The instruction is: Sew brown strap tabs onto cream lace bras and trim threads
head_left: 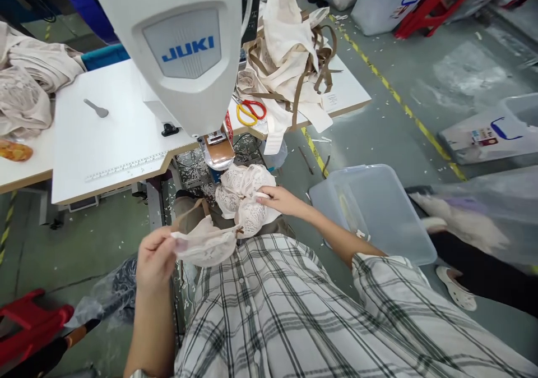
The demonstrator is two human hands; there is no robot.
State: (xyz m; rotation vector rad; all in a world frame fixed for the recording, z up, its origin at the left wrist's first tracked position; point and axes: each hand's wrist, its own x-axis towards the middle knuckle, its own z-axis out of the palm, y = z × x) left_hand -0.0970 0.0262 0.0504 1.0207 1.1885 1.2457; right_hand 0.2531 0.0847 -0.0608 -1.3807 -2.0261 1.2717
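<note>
A white lace bra (208, 245) is stretched out from my lap, with a tan strap and a small brown bow. My left hand (156, 257) is closed on its side edge, at the left. More white lace cups (254, 215) lie bunched on my lap; I cannot tell whether they belong to the same bra. My right hand (279, 199) pinches an edge of this lace between thumb and fingers. Just beyond the lace stands the white JUKI sewing machine (185, 100), its needle area (218, 149) above and behind the cups.
Scissors with red and yellow handles (250, 111) lie by the machine. Cream pieces with brown straps (290, 47) are heaped behind them. Folded lace fabric (25, 86) lies on the left table. A translucent plastic box (386, 215) stands at my right, near another person's foot (456, 288).
</note>
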